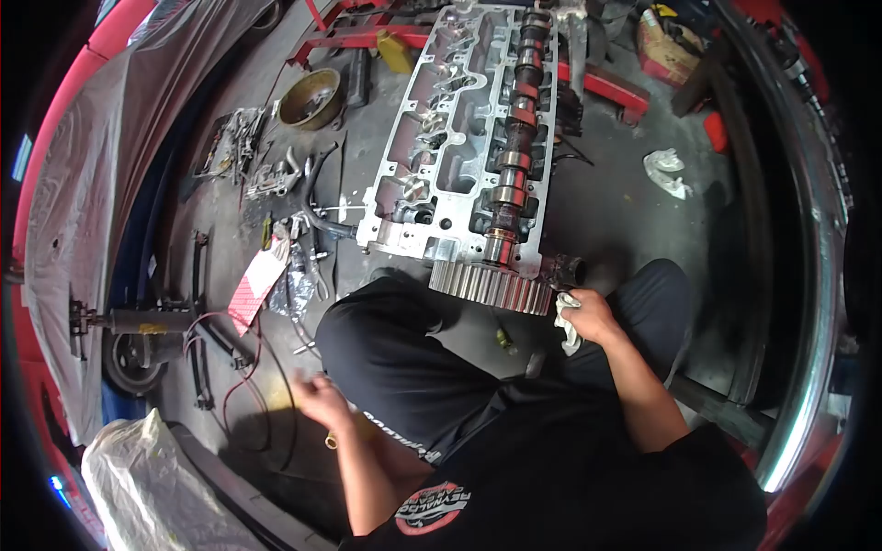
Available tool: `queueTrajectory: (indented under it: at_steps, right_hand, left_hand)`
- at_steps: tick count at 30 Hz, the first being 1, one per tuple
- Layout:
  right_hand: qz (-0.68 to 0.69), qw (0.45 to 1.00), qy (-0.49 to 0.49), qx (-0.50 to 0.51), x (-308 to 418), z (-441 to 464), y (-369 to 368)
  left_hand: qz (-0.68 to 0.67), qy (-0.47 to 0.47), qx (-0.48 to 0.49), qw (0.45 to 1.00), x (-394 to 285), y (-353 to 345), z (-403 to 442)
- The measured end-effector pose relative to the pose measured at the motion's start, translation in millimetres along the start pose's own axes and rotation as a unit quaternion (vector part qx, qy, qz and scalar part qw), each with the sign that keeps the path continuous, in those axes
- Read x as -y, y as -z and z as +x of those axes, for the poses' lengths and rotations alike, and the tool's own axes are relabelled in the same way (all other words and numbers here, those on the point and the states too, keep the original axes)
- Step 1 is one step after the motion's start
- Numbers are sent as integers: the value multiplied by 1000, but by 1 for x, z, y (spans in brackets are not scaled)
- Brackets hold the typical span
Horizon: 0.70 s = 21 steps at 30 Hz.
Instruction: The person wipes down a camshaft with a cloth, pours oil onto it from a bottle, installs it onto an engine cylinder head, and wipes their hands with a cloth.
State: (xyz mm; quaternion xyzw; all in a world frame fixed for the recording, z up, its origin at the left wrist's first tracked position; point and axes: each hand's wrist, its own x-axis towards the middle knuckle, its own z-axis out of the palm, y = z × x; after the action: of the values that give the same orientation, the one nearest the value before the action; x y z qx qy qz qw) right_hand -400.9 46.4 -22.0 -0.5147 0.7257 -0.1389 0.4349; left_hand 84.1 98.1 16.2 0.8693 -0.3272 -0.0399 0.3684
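In front of my knees stands a silver cylinder head (457, 138), with a camshaft (517, 138) lying along its right side. A toothed cam gear (490, 287) sits at its near end. My right hand (593, 317) is closed on a crumpled white rag (567, 326), just right of the gear. Low on the left, beside my knee, is my left hand (322, 402), away from the engine part. Its fingertips are smeared by motion, so I cannot tell whether they hold anything. A yellowish round object (333, 442) shows partly below that hand.
Tools (241, 138), a metal basin (310, 98), hoses (317, 197) and a red-and-white packet (260, 280) lie on the left floor. A yellow bottle (395, 52) stands behind the head near a red stand (602, 84). Another white rag (667, 173) lies right.
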Motion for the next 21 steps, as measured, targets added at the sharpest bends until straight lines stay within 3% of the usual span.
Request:
queueTrajectory:
  at_steps: [1, 5, 6, 8, 9, 11, 12, 13, 14, 15, 17, 18, 19, 21]
  right_hand:
    - [1, 1000, -19, 8, 12, -11, 14]
    - [-59, 991, 88, -77, 76, -53, 83]
    - [-71, 990, 91, -85, 97, -66, 96]
    - [79, 997, 17, -13, 136, -83, 110]
    - [-64, 992, 100, -35, 141, -85, 114]
    - [-172, 975, 106, -89, 151, -93, 120]
    - [-104, 981, 133, -98, 148, -95, 129]
    - [46, 992, 97, -72, 142, -89, 139]
    - [57, 984, 121, -122, 141, -85, 156]
    - [68, 972, 144, -171, 144, -77, 177]
    - [-185, 912, 213, -296, 162, -50, 227]
    - [-243, 874, 254, -337, 171, -25, 250]
    - [-296, 829, 292, -373, 180, 3, 268]
    - [-365, 820, 258, -357, 205, 59, 300]
  left_hand:
    - [-75, -47, -39, 995, -20, 10, 16]
    - [-172, -264, -105, 943, -129, 34, 13]
    - [-179, -309, -44, 933, -148, 33, 1]
    - [-188, -372, 93, 904, -187, 29, -29]
    - [-191, -392, 169, 884, -206, 26, -45]
    - [-201, -387, 280, 855, -231, 16, -68]
    - [-231, -322, 342, 852, -238, 9, -79]
    - [-259, -253, 401, 842, -240, 2, -87]
    - [-293, -186, 446, 825, -236, -8, -92]
    - [-298, -187, 444, 824, -232, -18, -95]
    - [-374, -4, 548, 748, -225, -30, -98]
    - [-418, 44, 585, 694, -227, -31, -99]
    - [-422, 46, 579, 696, -228, -31, -99]
    - [-581, 174, 614, 505, -227, -27, -101]
